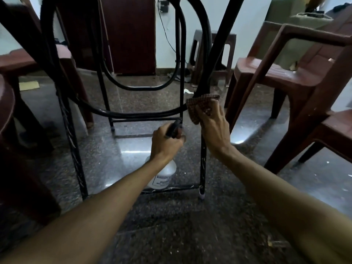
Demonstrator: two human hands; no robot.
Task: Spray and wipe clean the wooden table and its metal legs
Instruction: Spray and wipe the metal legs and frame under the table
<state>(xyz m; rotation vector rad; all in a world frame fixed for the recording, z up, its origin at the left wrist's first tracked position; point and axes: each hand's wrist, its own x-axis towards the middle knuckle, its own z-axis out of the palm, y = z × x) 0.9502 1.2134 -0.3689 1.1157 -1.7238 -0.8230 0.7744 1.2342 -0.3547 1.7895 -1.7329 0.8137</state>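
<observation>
The table's wooden top is out of view above you; only the black metal legs (203, 164) and curved braces show, their upper ends cut off by the top edge. Your left forearm covers the lower left of the spray bottle (163, 175), and its label is too blurred to read. The bottle is translucent white; whether liquid is in it, you cannot tell. Its dark trigger head pokes out just above your knuckles, partly blurred.

Your left hand (166, 144) is clenched around the bottle's neck, fingers wrapped tight, with the bottle body hanging below the fist, close above the low crossbar (171, 188) of the frame.

Your right hand (213, 128) is grasping a brown checked cloth (200, 106), pressing it around the near right leg. The cloth bunches above and to the left of your fingertips, hiding the spot where the leg meets the curved brace. Below your palm the leg runs down bare to its pale foot cap (202, 195) on the speckled stone floor (133, 149).

Brown plastic chairs (285, 77) stand off to your right, beyond the fingers, cut off by the frame edge.
</observation>
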